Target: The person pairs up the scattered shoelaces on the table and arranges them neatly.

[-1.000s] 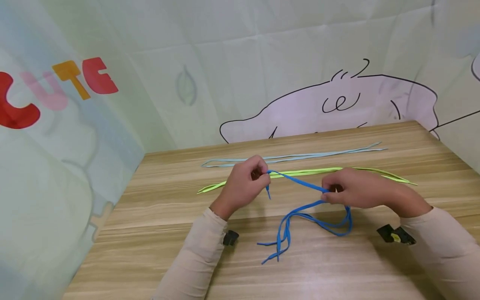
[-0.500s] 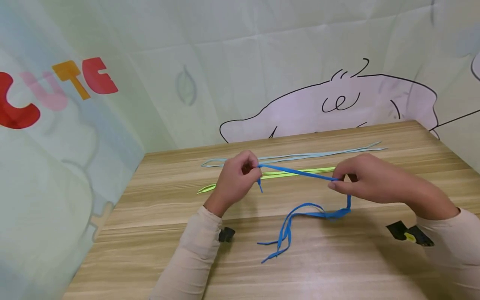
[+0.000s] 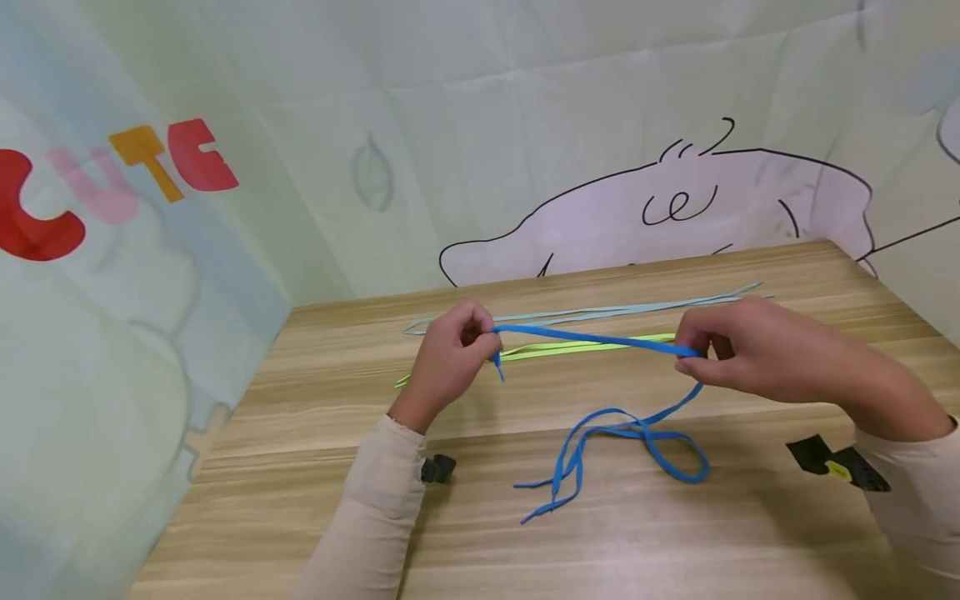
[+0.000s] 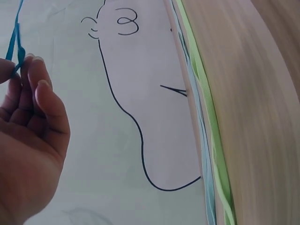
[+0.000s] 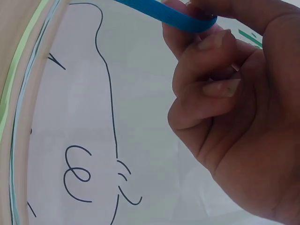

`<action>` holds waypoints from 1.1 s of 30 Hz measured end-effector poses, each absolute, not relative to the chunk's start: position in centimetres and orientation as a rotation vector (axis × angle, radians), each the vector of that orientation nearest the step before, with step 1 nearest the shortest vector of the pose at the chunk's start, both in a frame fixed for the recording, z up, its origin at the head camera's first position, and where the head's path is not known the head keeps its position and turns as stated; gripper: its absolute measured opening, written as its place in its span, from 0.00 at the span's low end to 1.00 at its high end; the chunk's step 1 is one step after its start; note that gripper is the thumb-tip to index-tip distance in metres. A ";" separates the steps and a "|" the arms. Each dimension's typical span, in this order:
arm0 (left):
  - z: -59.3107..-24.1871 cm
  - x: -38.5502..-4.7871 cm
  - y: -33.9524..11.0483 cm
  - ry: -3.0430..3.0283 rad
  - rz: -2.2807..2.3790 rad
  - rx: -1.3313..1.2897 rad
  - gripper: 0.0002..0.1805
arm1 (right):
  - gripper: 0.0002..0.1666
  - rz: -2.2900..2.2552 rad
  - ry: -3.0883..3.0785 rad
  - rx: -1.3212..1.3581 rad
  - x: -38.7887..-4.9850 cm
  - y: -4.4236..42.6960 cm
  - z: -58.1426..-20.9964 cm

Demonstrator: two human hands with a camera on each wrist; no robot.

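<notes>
Left hand (image 3: 447,360) and right hand (image 3: 772,357) pinch the blue lace (image 3: 577,335) in their fingers, its slack in front of the green lace (image 4: 206,91); the hands have parted farther, straightening a longer span.

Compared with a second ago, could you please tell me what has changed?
The left hand moved left and slightly up, the right hand right and up, so more blue lace stretches between them. Its loose part on the table shifted at the right. Both hands still pinch it; visible parts of the light blue lace and lime lace lie unchanged.
</notes>
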State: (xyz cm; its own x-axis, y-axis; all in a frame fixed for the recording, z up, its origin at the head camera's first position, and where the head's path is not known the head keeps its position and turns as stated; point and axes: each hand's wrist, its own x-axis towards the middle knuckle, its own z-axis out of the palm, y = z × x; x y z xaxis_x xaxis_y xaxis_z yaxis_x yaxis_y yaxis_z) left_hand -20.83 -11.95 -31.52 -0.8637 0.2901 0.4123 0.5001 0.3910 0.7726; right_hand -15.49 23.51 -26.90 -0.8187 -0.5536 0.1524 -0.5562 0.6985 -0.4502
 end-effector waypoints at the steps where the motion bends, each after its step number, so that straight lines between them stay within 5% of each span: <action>1: -31.5 -20.8 -12.1 -2.441 -1.471 -0.693 0.05 | 0.10 0.769 -2.884 0.944 -15.5 23.6 -26.9; 10: -31.2 -20.6 -13.5 -2.463 -1.477 -0.645 0.04 | 0.04 0.761 -2.789 0.864 -15.5 24.0 -26.6; 33: -31.1 -21.1 -16.6 -2.492 -1.492 -0.579 0.03 | 0.16 0.957 -2.564 0.950 -14.8 25.7 -25.9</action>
